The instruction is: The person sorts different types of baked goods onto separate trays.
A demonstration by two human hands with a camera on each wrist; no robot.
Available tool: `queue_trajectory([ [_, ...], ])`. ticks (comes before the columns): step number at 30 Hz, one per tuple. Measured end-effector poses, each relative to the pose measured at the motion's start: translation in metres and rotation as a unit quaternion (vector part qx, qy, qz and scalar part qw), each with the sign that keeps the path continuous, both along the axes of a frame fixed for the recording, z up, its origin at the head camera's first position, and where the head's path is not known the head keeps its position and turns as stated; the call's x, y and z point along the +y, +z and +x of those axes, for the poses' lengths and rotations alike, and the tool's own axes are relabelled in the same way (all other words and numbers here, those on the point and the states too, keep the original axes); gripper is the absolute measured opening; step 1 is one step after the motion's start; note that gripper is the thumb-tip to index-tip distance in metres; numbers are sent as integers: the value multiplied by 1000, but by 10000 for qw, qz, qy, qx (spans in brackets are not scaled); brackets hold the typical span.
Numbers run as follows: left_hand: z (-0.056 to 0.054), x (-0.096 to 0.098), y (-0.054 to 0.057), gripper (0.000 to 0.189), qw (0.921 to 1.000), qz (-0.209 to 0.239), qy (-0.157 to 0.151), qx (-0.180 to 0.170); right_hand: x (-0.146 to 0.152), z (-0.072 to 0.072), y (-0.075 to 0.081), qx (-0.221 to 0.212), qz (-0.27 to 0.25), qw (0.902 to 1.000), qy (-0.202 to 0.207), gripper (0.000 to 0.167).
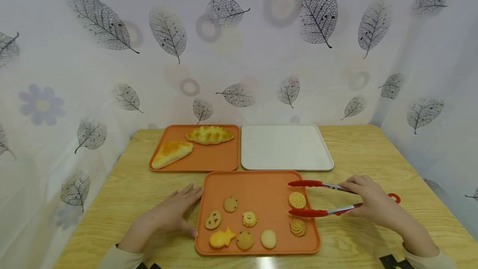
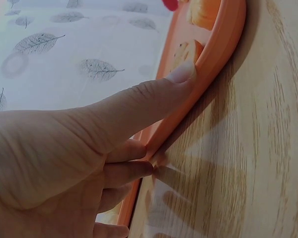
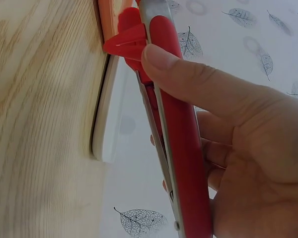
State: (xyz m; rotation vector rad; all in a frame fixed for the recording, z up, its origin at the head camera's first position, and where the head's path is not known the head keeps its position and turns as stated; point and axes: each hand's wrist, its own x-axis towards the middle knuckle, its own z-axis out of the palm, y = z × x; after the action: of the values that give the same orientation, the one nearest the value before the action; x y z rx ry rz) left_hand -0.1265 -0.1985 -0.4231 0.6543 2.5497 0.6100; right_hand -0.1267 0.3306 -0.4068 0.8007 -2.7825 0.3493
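My right hand (image 1: 369, 200) grips red-and-silver tongs (image 1: 337, 210), thumb along one red handle in the right wrist view. The tongs' arms are spread over the right side of the front orange tray (image 1: 267, 186), one tip to either side of a round dotted cookie (image 1: 297, 200). A swirl cookie (image 1: 298, 227) lies just below it. At the tray's left edge rests my left hand (image 1: 169, 211), its thumb and fingers touching the rim. Nearest to that hand are a pretzel cookie (image 1: 213, 220) and a yellow fish-shaped biscuit (image 1: 222, 238).
Several more cookies, including a flower-shaped one (image 1: 249, 218) and a pale oval one (image 1: 268, 239), lie on the front tray. Behind stand another orange tray (image 1: 220, 159) with a croissant (image 1: 210, 135) and a triangular pastry (image 1: 172, 153), and a white tray (image 1: 285, 146).
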Motion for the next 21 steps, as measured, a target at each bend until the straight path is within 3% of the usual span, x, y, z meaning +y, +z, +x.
queue_trajectory([
  [9, 1, -1, 1, 115, 10000, 33, -3, -19, 0, -2, 3, 188, -43, 9997, 167, 55],
  [21, 2, -1, 2, 115, 10000, 48, -5, -50, -2, -9, 6, 318, -81, 9991, 278, 53],
])
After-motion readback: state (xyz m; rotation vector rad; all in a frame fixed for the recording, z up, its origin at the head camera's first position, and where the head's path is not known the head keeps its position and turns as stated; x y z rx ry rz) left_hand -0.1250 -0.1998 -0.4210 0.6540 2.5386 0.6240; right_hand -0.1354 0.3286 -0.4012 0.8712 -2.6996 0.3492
